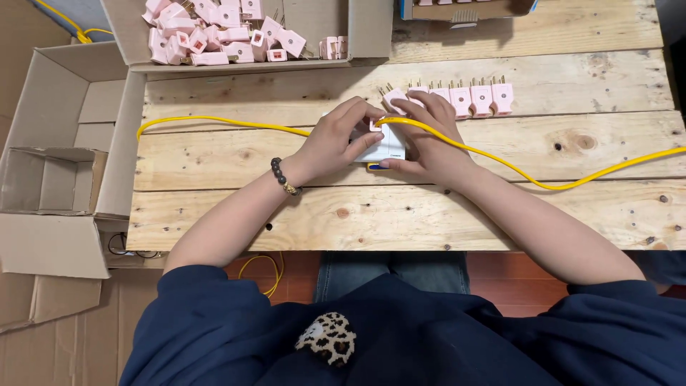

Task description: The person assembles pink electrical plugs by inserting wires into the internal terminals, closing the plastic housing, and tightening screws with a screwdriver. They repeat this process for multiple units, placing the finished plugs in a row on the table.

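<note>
A small white boxy tool [386,145] sits in the middle of the wooden table [400,214], and both my hands grip it. My left hand [336,139], with a dark bead bracelet at the wrist, holds its left side. My right hand [421,143] holds its right side, fingers over the top. A yellow cable [214,121] runs across the table and passes through the white tool under my fingers. A pink plug [395,99] with metal prongs lies just behind my right fingertips.
A row of pink plugs [471,96] lies behind my right hand. A cardboard box [357,50] at the back left holds several loose pink plugs [214,32]. Empty cardboard boxes [50,179] stand left of the table. Another box [464,8] sits at the back edge.
</note>
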